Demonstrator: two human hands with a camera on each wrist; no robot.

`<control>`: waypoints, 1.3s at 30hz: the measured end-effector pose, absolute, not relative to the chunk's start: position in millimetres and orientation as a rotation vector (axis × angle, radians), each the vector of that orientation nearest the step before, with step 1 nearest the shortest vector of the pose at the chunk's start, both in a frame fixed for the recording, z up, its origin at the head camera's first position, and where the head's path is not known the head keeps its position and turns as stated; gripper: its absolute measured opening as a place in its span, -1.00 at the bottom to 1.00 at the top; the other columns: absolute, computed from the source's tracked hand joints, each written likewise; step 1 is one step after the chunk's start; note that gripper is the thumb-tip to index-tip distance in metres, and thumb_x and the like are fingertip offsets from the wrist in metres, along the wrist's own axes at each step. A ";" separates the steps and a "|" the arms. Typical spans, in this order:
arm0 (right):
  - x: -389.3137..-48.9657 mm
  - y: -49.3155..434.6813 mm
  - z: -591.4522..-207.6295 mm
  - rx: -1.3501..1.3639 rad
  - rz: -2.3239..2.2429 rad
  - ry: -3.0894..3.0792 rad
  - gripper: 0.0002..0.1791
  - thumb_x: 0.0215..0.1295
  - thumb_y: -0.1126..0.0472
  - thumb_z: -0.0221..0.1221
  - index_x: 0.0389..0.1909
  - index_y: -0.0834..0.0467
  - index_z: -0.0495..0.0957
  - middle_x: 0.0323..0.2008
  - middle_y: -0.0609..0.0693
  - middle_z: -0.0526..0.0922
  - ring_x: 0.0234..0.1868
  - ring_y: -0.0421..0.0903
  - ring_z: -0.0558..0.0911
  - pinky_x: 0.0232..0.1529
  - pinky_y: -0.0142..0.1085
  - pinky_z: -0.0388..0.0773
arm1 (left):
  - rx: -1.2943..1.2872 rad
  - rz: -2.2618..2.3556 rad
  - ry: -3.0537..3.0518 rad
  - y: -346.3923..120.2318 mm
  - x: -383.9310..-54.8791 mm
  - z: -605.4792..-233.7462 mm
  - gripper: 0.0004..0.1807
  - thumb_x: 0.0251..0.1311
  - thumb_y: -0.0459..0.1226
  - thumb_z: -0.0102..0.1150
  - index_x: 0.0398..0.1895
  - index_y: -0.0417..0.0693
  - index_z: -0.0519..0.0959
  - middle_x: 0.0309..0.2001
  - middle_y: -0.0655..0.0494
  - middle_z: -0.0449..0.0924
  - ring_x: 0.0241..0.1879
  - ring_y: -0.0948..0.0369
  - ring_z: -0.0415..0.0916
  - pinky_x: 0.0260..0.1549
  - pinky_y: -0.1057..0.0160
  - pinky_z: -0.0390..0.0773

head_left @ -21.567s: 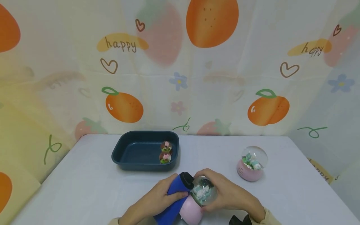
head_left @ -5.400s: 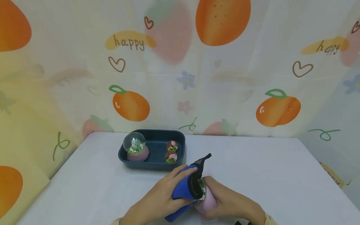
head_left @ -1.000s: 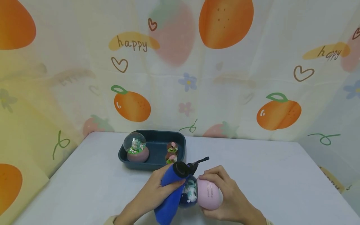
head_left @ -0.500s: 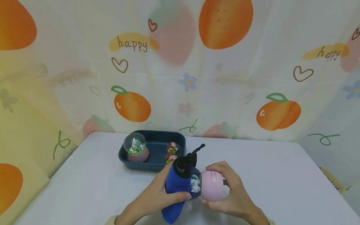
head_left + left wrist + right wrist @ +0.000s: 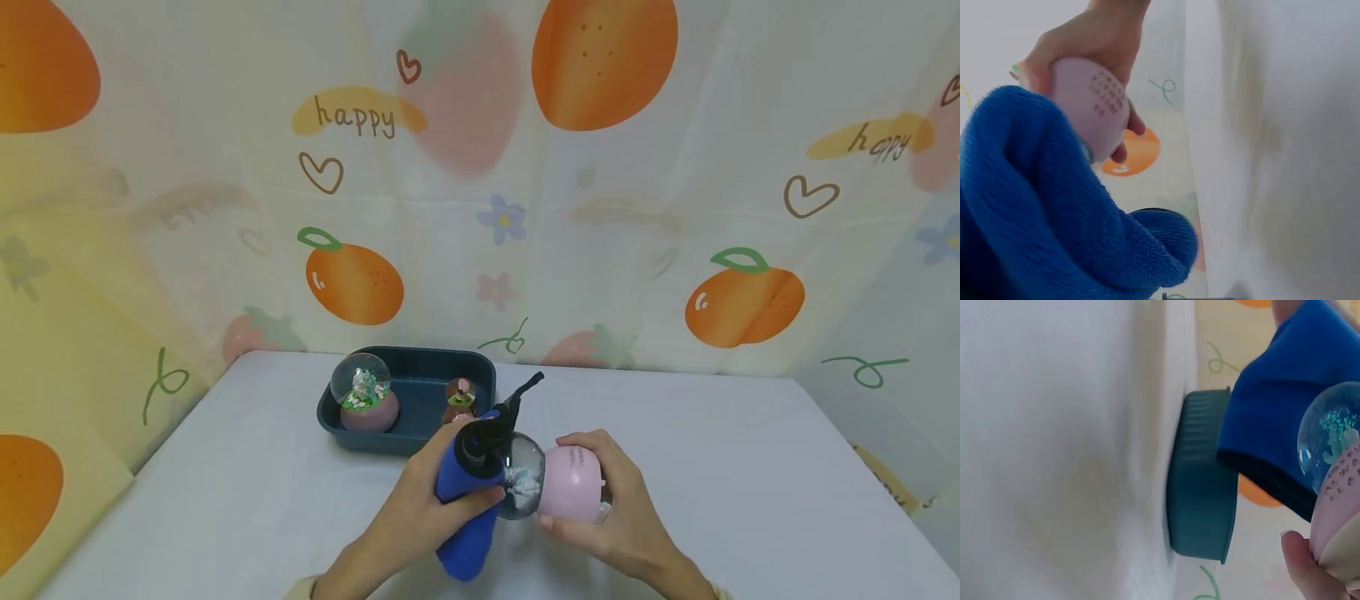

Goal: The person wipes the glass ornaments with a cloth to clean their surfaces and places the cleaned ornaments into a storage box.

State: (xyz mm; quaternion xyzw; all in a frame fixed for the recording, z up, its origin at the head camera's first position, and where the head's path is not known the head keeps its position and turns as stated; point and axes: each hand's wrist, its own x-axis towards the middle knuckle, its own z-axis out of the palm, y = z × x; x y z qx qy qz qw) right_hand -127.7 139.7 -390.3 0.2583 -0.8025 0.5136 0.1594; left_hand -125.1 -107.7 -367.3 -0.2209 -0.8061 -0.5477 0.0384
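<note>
Above the front of the white table, my right hand [image 5: 618, 529] grips the pink base [image 5: 572, 483] of a snow globe [image 5: 522, 477], which is tipped on its side with its glass dome facing left. A blue cloth [image 5: 468, 533] with a black edge and a black cord is in my left hand [image 5: 420, 500], thumb on the front. The cloth lies against the left side of the dome. Lettering shows on the pink base [image 5: 1094, 103] in the left wrist view. In the right wrist view the blue cloth [image 5: 1272, 419] stands behind the clear dome [image 5: 1329, 425].
A dark teal tray [image 5: 420, 357] stands at the back of the table [image 5: 675, 450]. Inside it are a pink-based snow globe [image 5: 365, 392] at the left and two small globes [image 5: 461, 393] at the right, partly hidden by the cloth. A fruit-print curtain hangs behind.
Since the oldest frame, the snow globe at the table's right has gone and one sits in the tray's left. In the last second, held globe and cloth rose slightly; more dome shows.
</note>
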 end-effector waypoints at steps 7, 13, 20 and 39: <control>-126.1 142.9 -387.9 0.697 1.673 -2.253 -0.31 -0.12 0.32 0.47 0.10 0.06 0.44 -0.08 0.08 0.57 -0.23 -0.18 0.62 -0.41 -0.27 0.67 | -0.835 -2.031 -2.548 -110.3 -126.2 -368.9 -0.07 0.17 -0.13 0.36 0.47 0.51 -0.02 0.29 0.18 0.40 0.22 0.03 0.40 0.14 -0.18 0.42; -122.4 142.4 -382.7 0.674 1.778 -2.305 -0.35 -0.06 0.30 0.40 0.12 0.06 0.41 -0.08 0.19 0.55 -0.22 -0.12 0.63 -0.41 -0.24 0.67 | -0.764 -2.083 -2.589 -112.0 -127.9 -371.1 0.07 0.02 -0.05 0.49 0.48 0.48 -0.06 0.32 0.18 0.39 0.27 0.01 0.37 0.17 -0.26 0.39; -122.2 143.1 -379.4 0.579 1.778 -2.399 -0.34 -0.03 0.25 0.41 0.12 0.08 0.34 -0.01 0.22 0.50 -0.18 -0.05 0.60 -0.37 -0.24 0.67 | -0.708 -1.892 -2.493 -106.9 -125.8 -373.7 -0.05 -0.01 -0.17 0.53 0.40 0.24 0.14 0.26 0.11 0.49 0.22 -0.01 0.44 0.18 -0.25 0.38; -124.0 141.3 -385.1 0.652 1.756 -2.480 -0.30 -0.05 0.23 0.46 0.10 0.04 0.30 -0.06 0.14 0.52 -0.23 -0.12 0.61 -0.37 -0.26 0.65 | -0.902 -1.362 -2.482 -99.3 -120.5 -378.0 0.10 -0.12 -0.18 0.59 0.50 0.35 0.12 0.48 0.04 0.03 0.40 -0.11 0.20 0.12 -0.30 0.44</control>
